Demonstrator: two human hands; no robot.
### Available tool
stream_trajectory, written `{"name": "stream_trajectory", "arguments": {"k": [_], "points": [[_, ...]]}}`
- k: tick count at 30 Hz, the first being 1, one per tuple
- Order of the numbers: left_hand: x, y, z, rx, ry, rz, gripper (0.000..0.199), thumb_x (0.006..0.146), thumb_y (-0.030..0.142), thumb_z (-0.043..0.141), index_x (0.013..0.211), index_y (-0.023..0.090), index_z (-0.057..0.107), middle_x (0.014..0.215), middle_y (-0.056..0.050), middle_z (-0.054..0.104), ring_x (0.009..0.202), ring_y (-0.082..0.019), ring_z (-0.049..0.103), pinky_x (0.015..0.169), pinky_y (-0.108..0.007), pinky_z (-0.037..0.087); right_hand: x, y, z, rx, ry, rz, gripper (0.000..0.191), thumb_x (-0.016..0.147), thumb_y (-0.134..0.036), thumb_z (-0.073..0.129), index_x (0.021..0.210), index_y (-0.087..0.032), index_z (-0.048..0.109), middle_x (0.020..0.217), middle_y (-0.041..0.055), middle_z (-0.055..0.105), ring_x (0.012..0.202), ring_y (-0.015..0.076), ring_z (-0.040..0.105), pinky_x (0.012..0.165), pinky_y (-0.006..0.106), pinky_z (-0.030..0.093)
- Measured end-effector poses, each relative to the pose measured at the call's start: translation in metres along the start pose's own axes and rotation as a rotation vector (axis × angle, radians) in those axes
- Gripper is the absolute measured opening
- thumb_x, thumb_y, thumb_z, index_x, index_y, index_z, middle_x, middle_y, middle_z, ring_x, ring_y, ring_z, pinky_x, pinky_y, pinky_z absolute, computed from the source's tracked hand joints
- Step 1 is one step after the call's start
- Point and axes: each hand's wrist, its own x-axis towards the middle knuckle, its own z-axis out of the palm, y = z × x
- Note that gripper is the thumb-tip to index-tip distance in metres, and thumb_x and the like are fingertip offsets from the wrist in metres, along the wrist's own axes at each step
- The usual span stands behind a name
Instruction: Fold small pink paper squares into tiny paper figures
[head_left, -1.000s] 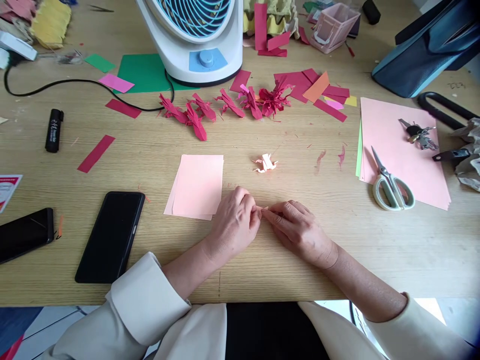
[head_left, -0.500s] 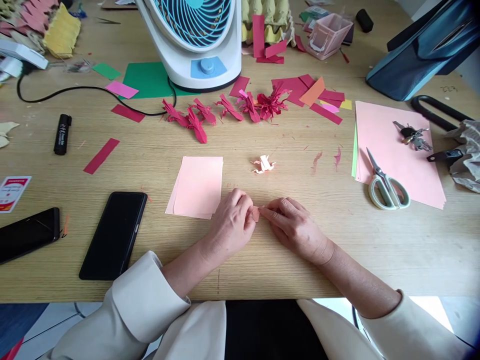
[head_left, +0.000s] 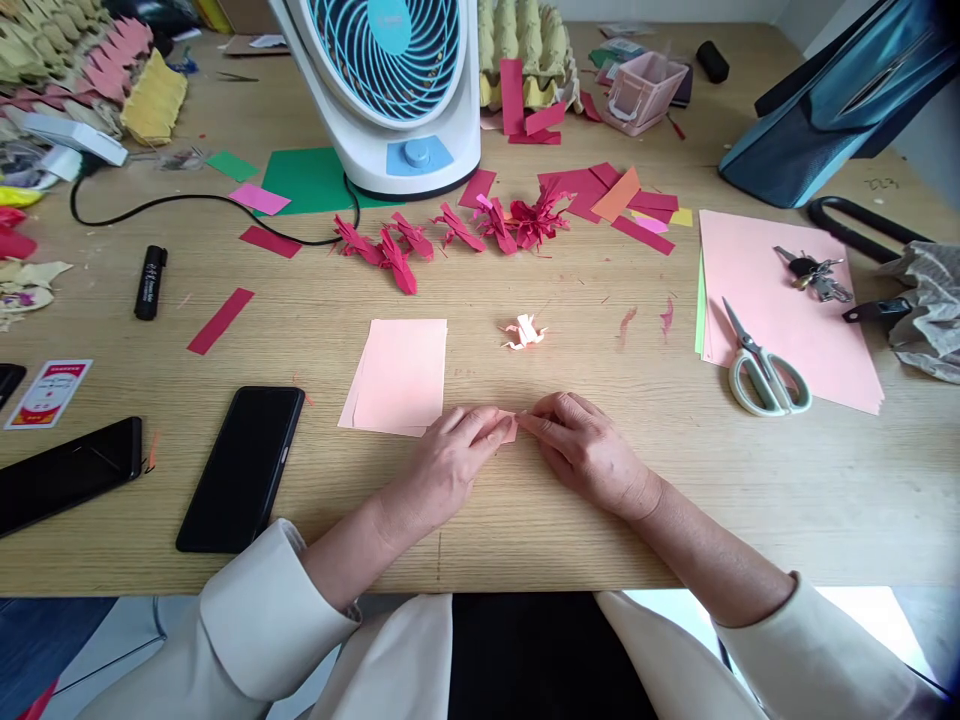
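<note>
Low over the table's front half, a small folded piece of pink paper (head_left: 510,428) is held between my two hands. My left hand (head_left: 450,455) is closed on its left part, fingers laid along the top and hiding most of it. At its right end, the fingertips of my right hand (head_left: 589,450) pinch the edge. Beside my left hand lies a stack of square pink paper sheets (head_left: 397,372). A small crumpled pale pink paper shape (head_left: 525,331) rests on the table just beyond my hands.
A black phone (head_left: 241,468) lies left of my arms. On the right, scissors (head_left: 766,370) and keys (head_left: 816,272) rest on large pink sheets (head_left: 832,360). Behind stand a row of red folded paper pieces (head_left: 397,260) and a white fan (head_left: 412,110).
My left fingers have straightened out from a tighter curl and lie flatter along the paper. My right hand keeps its pinch. The view has tilted slightly up and left.
</note>
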Motion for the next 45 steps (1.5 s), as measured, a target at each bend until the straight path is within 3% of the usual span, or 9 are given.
{"name": "stream_trajectory", "arguments": {"k": [11,18,27,35,40,45], "points": [[-0.002,0.007,-0.009,0.157,-0.124,-0.038,0.053,0.086,0.009,0.054,0.138,0.020,0.050,0.133,-0.008,0.057,0.115,-0.024,0.051,0.097,-0.041,0.046,0.001,-0.008,-0.007,-0.302,-0.105,-0.130,0.028,0.100,-0.017,0.044,0.120,-0.018,0.063,0.104,0.0103,0.063,0.086,0.0208,0.051,0.075,0.035,0.044],[-0.004,0.021,-0.012,0.283,-0.168,-0.065,0.047,0.096,0.019,0.043,0.142,0.019,0.044,0.141,-0.008,0.052,0.123,-0.024,0.048,0.101,-0.042,0.040,0.000,-0.011,-0.009,-0.404,-0.142,-0.152,0.026,0.099,-0.017,0.045,0.117,-0.018,0.064,0.106,0.0107,0.064,0.086,0.0217,0.051,0.072,0.035,0.040],[-0.003,0.027,-0.009,0.303,-0.162,-0.112,0.047,0.095,0.023,0.047,0.141,0.020,0.043,0.139,-0.008,0.053,0.121,-0.023,0.049,0.097,-0.040,0.041,-0.004,-0.022,-0.007,-0.447,-0.168,-0.048,0.026,0.098,-0.015,0.045,0.117,-0.015,0.063,0.110,0.0121,0.063,0.089,0.0243,0.050,0.072,0.036,0.040],[-0.008,0.024,-0.007,0.267,-0.132,-0.126,0.048,0.094,0.027,0.052,0.141,0.023,0.043,0.142,-0.006,0.051,0.123,-0.023,0.047,0.101,-0.039,0.039,-0.009,-0.020,0.000,-0.417,-0.094,0.046,0.032,0.096,-0.014,0.046,0.124,-0.018,0.060,0.113,0.0122,0.061,0.090,0.0251,0.050,0.078,0.038,0.043],[-0.006,0.018,-0.007,0.263,-0.151,-0.091,0.050,0.094,0.030,0.052,0.143,0.021,0.042,0.146,-0.009,0.048,0.126,-0.024,0.046,0.104,-0.041,0.039,-0.004,-0.015,0.000,-0.361,-0.085,0.058,0.035,0.098,-0.023,0.048,0.132,-0.024,0.057,0.111,0.0109,0.060,0.090,0.0239,0.053,0.081,0.039,0.046],[-0.004,0.016,-0.007,0.273,-0.170,-0.049,0.053,0.094,0.032,0.053,0.144,0.018,0.042,0.149,-0.011,0.046,0.136,-0.027,0.041,0.109,-0.043,0.036,-0.006,-0.015,-0.001,-0.261,-0.013,0.164,0.035,0.099,-0.028,0.047,0.131,-0.020,0.058,0.116,0.0129,0.059,0.101,0.0250,0.057,0.088,0.042,0.050]]}}
